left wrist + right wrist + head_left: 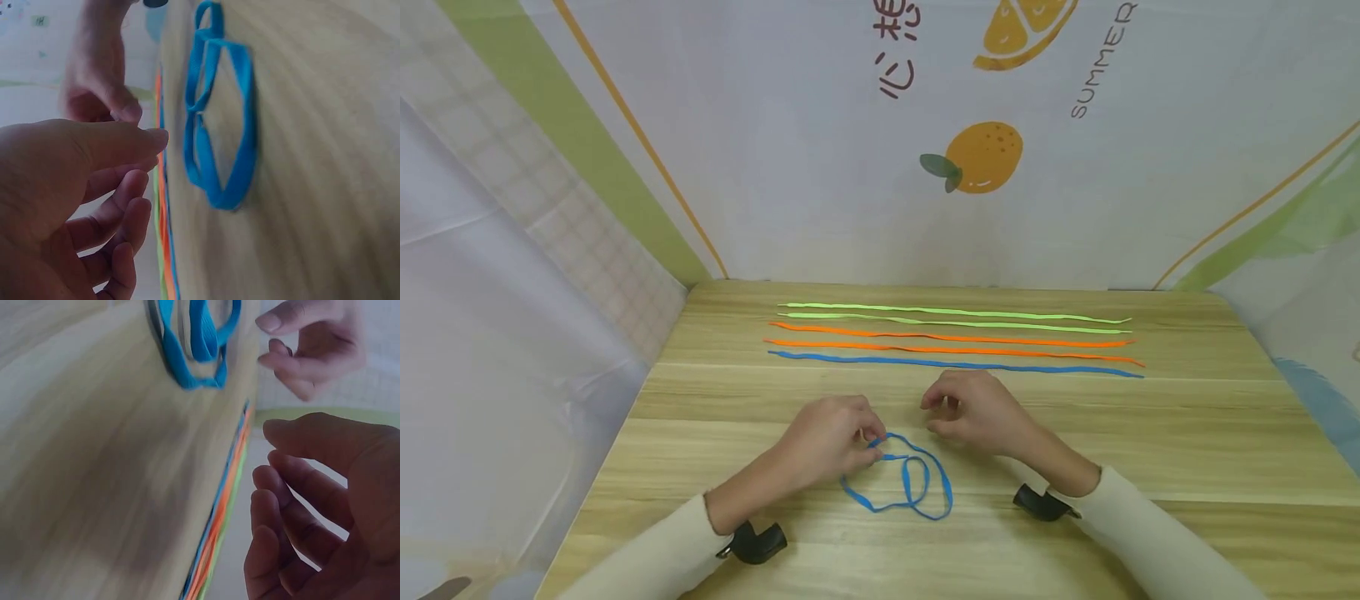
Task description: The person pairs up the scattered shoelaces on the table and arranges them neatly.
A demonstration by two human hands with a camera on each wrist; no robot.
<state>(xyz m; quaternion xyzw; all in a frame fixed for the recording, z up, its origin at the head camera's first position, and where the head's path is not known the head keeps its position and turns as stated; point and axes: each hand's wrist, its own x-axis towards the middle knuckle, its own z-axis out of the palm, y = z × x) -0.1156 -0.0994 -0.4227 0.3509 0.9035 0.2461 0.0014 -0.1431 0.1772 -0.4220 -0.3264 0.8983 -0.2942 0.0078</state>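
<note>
A blue shoelace (947, 487) lies in loose, overlapping loops on the wooden table, near its front. My left hand (831, 433) hovers over the left side of these loops, thumb and fingertips slightly apart. In the left wrist view the looped shoelace (249, 106) lies apart from that hand, and no lace shows between the fingers. To the right and a little farther back is my right hand (981, 412), its fingers loosely bent and holding nothing. Just beyond it a second blue shoelace (955, 364) is stretched out straight from left to right.
Behind the straight blue lace run two orange shoelaces (955, 351) and two light green shoelaces (955, 312), roughly parallel. A printed cloth (820, 192) hangs along the table's back edge. Black wrist devices (758, 543) sit at both sleeves.
</note>
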